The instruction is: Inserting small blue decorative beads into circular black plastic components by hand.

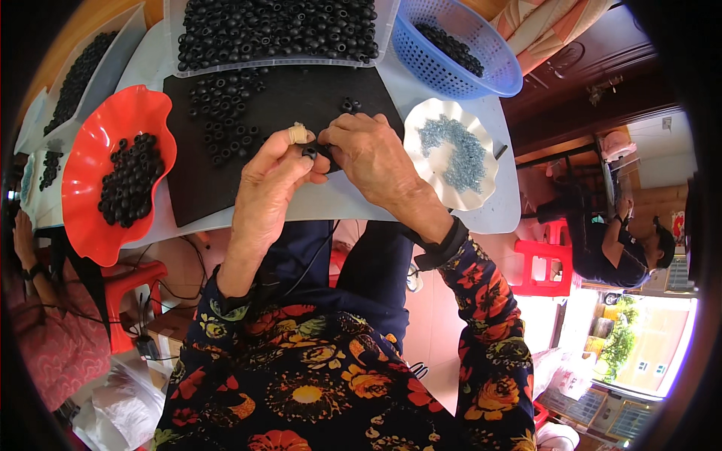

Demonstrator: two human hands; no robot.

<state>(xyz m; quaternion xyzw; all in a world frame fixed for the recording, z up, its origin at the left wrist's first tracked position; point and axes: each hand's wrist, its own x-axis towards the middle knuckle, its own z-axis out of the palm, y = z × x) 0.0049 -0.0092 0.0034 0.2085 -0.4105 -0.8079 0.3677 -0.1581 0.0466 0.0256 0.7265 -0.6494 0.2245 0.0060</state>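
Our left hand (pixel 274 177) and right hand (pixel 368 150) pinch one small black rubber ring (pixel 309 152) in a closed grip. A white scalloped plastic dish (pixel 432 120) of blue-grey bits lies at three o'clock.

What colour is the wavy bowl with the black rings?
Red; the wavy bowl shows clearly in the head view.

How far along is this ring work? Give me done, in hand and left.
Done, it seems: a red wavy dish holds a heap of black rings. In hand: the left hand and right hand meet over one black ring above the black mat. Left: loose rings on the mat, a full clear tray, a blue basket with more, and a white dish of small blue-grey pieces.
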